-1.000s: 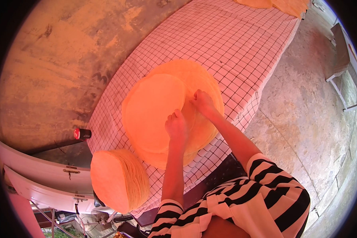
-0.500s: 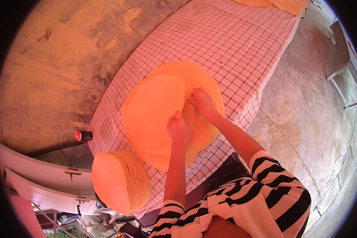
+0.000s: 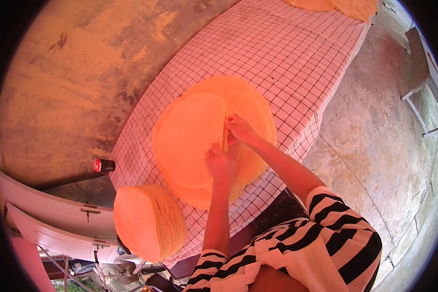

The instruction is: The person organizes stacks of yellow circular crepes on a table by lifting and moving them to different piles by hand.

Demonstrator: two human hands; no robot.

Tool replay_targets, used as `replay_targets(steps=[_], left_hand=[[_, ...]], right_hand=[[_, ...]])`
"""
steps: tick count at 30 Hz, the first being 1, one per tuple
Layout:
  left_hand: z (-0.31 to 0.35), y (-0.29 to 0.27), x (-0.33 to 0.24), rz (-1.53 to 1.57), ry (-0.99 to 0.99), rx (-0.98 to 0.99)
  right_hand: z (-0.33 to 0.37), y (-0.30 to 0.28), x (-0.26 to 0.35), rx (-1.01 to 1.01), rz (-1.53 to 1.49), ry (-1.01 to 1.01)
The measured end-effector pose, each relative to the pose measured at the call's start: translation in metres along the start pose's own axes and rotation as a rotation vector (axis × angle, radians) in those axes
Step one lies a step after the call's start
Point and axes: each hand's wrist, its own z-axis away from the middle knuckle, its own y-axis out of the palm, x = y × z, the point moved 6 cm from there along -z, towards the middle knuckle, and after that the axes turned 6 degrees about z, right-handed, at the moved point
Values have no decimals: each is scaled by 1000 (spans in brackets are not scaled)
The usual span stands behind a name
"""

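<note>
A wide stack of thin, round, pale-orange sheets (image 3: 255, 102), like large flat wrappers, lies on a checked cloth. Over its left part rests a top round sheet (image 3: 190, 136), its right edge raised a little. My right hand (image 3: 241, 130) pinches that edge on its upper right. Lower down, my left hand (image 3: 219, 163) is closed at the same edge, its fingertips curled over the sheet. My fingers partly hide the layers beneath.
The white checked cloth (image 3: 287, 58) covers a long table. A second stack of round sheets (image 3: 148, 224) leans at the near left. More sheets (image 3: 350, 6) lie at the far end. A black-and-red can (image 3: 104, 165) stands by the left edge; a bench (image 3: 426, 70) is at right.
My right hand has come left and slightly down onto the top sheet's edge, which now lifts a little. My left hand has shifted slightly downward.
</note>
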Motion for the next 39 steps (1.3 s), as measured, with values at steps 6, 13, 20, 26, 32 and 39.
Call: replay_targets(steps=[6,13,20,26,32,39], left_hand=[[-67,-60,58,129,-172,202],[4,-146,-30,-229,467,10],[171,-91,-10,154,478,163],[201,-106,32,22,-22,-6],[270,-82,122,1551,-1012,-532],[265,-39,171,1307,-1203,-396]], right_hand=[[23,-8,-11,1,-70,79],[74,-60,-12,56,-447,2],[124,-70,-59,17,-431,-57],[154,-61,-93,-229,-239,-114],[200,-29,-122,-369,-287,-136],[180,-23,-116,-404,-106,-145]])
